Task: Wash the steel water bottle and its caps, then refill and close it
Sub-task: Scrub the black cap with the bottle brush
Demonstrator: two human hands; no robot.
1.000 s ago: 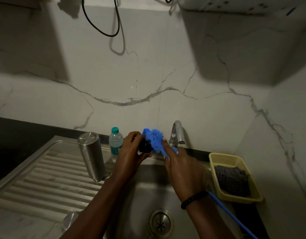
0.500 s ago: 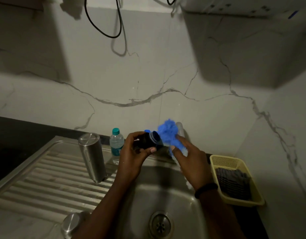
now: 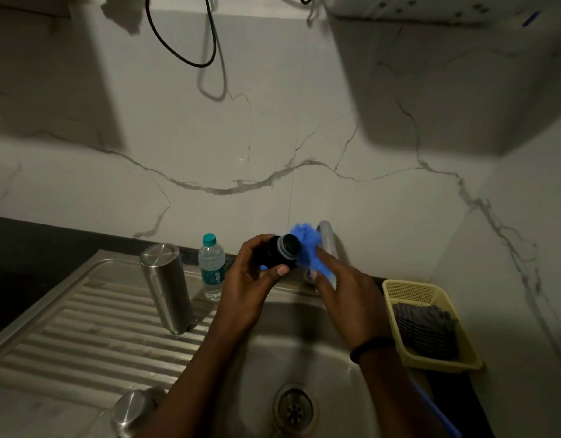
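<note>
1. A steel sink (image 3: 336, 390) with a ribbed draining board (image 3: 83, 336) on its left sits under a white veined marble wall (image 3: 273, 137); the room is dim.
2. One steel water bottle (image 3: 165, 289) stands inverted on the board; one steel cap (image 3: 133, 409) lies near, by the basin's left rim.
3. One plastic bottle (image 3: 212, 267), one yellow basket (image 3: 431, 327) at right.
4. The left hand (image 3: 250, 289) grips one black inner cap (image 3: 280, 251) over the basin; the right hand (image 3: 345, 292) grasps one blue brush (image 3: 307, 245) touching it.

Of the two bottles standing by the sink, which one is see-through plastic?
The small clear bottle with the teal cap, by the back wall. The taller steel bottle on the ribbed drainboard is opaque metal.
</note>
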